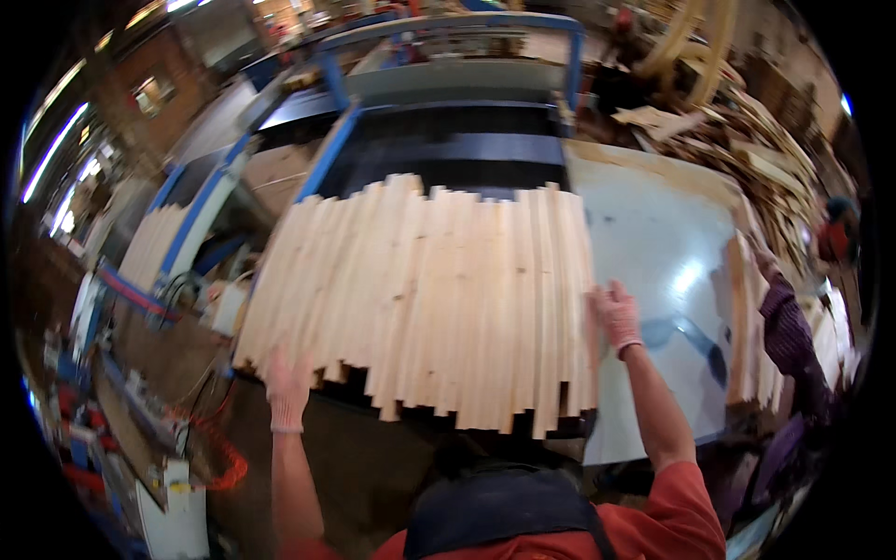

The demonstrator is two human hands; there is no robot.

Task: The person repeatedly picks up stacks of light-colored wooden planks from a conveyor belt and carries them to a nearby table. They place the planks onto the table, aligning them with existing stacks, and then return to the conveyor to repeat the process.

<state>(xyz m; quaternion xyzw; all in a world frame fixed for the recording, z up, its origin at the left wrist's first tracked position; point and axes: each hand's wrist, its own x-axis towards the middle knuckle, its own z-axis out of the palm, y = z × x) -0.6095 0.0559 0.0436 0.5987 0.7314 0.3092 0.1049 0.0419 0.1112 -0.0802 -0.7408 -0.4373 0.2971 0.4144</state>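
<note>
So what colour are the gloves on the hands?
Pale pink, on the left hand and the right hand; head view.

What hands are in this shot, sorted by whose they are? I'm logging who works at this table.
Wearer's gloved hands: 2, left hand and right hand, both on the wooden slats.
Co-worker's hand: 1.
Total: 3.

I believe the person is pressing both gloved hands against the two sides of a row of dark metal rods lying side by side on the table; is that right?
Not quite: the head view shows pale wooden slats, not dark metal rods. The rest holds: the gloved left hand and right hand press against the two sides of the row, which lies side by side on the table.
</note>
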